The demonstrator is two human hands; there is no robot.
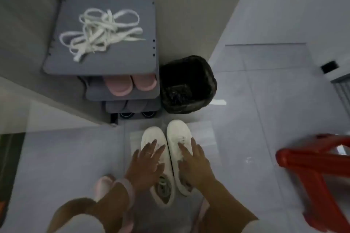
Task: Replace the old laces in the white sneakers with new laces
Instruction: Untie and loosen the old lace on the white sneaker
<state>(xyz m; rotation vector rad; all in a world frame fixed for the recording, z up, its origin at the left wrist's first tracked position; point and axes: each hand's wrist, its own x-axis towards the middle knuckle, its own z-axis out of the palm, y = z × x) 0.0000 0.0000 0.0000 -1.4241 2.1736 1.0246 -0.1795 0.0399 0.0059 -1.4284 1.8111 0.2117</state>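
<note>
Two white sneakers side by side on the floor tiles — left sneaker (154,139), right sneaker (179,132), toes toward the shoe rack (106,66). Left hand (146,164) lies flat on the left one, fingers straight; right hand (195,164) likewise on the right one. Loose white laces (98,32) piled on the rack's top shelf — black bin (187,83) beside the rack, red stool (318,172) at right.
</note>
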